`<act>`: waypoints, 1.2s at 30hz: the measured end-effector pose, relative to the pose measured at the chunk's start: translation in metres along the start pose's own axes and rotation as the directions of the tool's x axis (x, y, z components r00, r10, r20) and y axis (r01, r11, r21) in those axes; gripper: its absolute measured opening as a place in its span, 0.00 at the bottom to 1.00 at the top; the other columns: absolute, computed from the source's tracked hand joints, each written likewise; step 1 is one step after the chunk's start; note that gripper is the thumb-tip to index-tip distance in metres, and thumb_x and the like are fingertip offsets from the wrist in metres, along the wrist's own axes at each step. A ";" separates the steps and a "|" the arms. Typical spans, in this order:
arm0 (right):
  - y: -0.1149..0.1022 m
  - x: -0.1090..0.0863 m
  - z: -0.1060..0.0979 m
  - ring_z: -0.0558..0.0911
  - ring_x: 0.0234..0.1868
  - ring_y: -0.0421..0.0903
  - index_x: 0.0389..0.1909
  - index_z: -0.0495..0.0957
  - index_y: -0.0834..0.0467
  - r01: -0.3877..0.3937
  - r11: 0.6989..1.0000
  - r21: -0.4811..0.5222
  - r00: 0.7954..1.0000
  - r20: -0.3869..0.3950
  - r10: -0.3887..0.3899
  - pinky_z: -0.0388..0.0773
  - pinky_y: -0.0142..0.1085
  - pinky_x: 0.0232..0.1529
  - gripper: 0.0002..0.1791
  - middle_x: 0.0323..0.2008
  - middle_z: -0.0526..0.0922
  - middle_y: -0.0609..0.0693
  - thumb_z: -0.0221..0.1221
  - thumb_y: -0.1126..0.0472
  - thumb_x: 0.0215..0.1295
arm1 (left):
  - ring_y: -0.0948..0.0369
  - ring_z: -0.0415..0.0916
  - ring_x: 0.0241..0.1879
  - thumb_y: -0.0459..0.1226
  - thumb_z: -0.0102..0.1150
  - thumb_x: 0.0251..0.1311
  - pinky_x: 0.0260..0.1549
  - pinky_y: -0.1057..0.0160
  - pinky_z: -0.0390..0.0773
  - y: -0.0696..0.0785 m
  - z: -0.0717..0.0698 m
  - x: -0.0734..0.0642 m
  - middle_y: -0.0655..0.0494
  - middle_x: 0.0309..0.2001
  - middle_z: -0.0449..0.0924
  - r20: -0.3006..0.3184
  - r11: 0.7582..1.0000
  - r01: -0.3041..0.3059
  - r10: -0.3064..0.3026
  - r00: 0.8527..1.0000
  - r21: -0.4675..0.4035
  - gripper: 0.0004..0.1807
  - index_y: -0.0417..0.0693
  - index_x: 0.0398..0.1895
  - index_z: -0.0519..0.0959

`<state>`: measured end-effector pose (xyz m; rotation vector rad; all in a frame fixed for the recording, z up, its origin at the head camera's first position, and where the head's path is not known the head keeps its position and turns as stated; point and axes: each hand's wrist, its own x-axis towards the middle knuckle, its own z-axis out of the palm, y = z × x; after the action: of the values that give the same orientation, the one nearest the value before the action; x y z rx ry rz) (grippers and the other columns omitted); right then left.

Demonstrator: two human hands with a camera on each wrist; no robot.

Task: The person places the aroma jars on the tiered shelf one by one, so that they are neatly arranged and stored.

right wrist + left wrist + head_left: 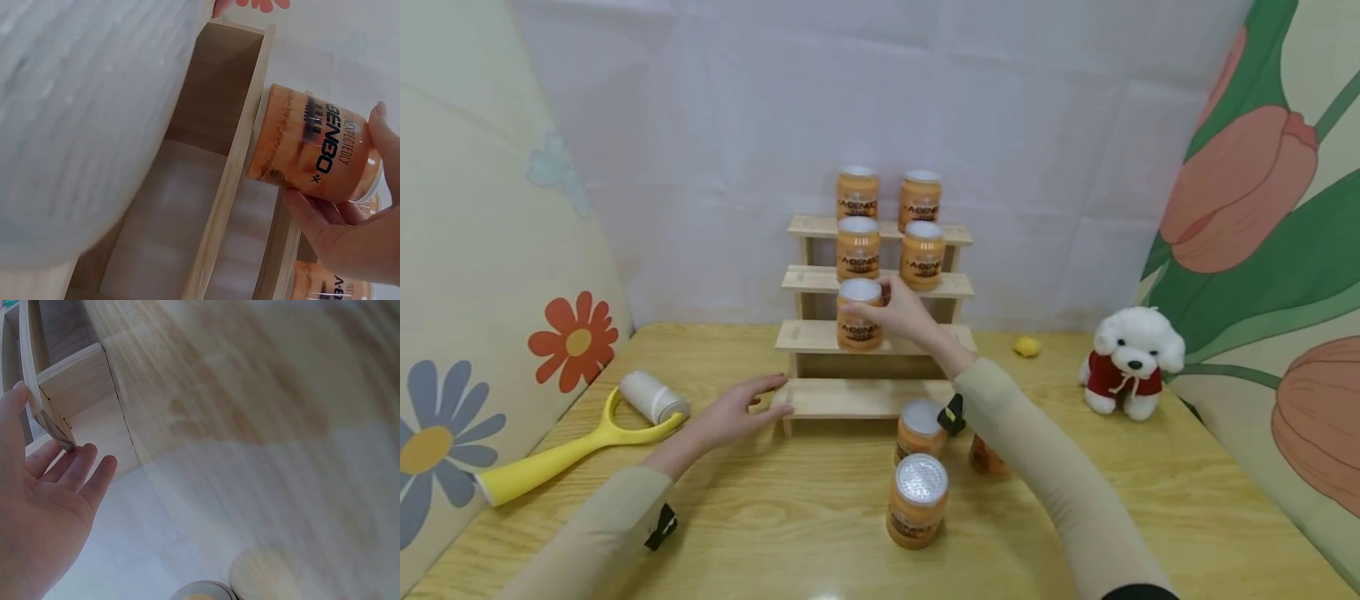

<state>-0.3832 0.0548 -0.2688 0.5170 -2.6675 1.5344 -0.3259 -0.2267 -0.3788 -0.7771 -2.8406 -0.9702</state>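
On the second step from the bottom of a wooden stepped rack [820, 400] stands an orange jar [859, 333] with a silver lid. My right hand [898, 312] grips this jar near its top, thumb on one side and fingers on the other; in the right wrist view the jar [312, 147] has its base at the step's board. My left hand [730, 412] holds the left end of the lowest step, with the board end [53, 428] between thumb and fingertips in the left wrist view. Two like jars stand on each of the upper two steps, such as one jar [922, 258].
In front of the rack stand a jar [912, 525], another jar [921, 429] behind it, and a jar [987, 458] partly hidden by my right sleeve. A yellow slingshot-shaped handle [550, 462] with a pale roll [651, 398] lies left. A plush dog [1135, 362] and small yellow object [1027, 347] are right.
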 end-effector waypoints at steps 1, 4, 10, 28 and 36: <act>0.000 0.001 0.000 0.76 0.47 0.47 0.53 0.65 0.56 0.000 1.000 -0.003 1.000 -0.003 0.000 0.78 0.36 0.44 0.35 0.48 0.73 0.52 0.67 0.42 0.52 | 0.40 0.62 0.64 0.51 0.54 0.63 0.58 0.43 0.70 0.000 0.000 0.000 0.36 0.67 0.61 0.001 1.000 0.005 -0.005 1.000 0.001 0.35 0.36 0.66 0.64; -0.001 0.003 0.002 0.76 0.47 0.48 0.55 0.65 0.58 -0.003 1.000 -0.013 1.000 -0.009 0.003 0.78 0.36 0.45 0.37 0.49 0.73 0.53 0.66 0.42 0.52 | 0.41 0.62 0.64 0.52 0.54 0.63 0.58 0.43 0.70 0.000 -0.001 0.000 0.36 0.67 0.61 0.002 1.000 0.004 -0.004 1.000 0.011 0.36 0.37 0.66 0.64; -0.001 0.005 0.004 0.75 0.50 0.48 0.59 0.62 0.58 -0.012 1.000 -0.021 1.000 -0.012 0.012 0.78 0.38 0.48 0.41 0.51 0.73 0.53 0.66 0.39 0.51 | 0.41 0.64 0.63 0.52 0.54 0.63 0.57 0.44 0.72 0.000 0.000 0.001 0.37 0.66 0.62 -0.012 0.999 0.005 -0.005 1.000 0.032 0.35 0.37 0.66 0.65; 0.013 -0.031 -0.028 0.70 0.64 0.49 0.68 0.62 0.57 0.045 0.998 0.044 0.994 0.099 -0.050 0.69 0.41 0.64 0.37 0.65 0.69 0.53 0.63 0.51 0.60 | 0.40 0.62 0.64 0.52 0.54 0.63 0.59 0.42 0.68 0.002 -0.002 -0.001 0.35 0.67 0.60 0.009 1.000 0.016 -0.016 1.000 -0.002 0.37 0.35 0.66 0.63; 0.027 -0.065 -0.038 0.70 0.64 0.52 0.63 0.67 0.62 0.100 0.993 0.063 0.983 0.150 -0.109 0.67 0.41 0.66 0.30 0.63 0.70 0.58 0.61 0.58 0.62 | 0.40 0.63 0.63 0.51 0.54 0.63 0.58 0.43 0.70 0.001 -0.001 0.000 0.35 0.66 0.61 0.001 1.000 0.009 -0.009 1.000 0.003 0.36 0.35 0.66 0.64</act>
<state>-0.3356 0.1171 -0.2832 0.7961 -2.6630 1.6050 -0.3258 -0.2265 -0.3775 -0.7652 -2.8488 -0.9663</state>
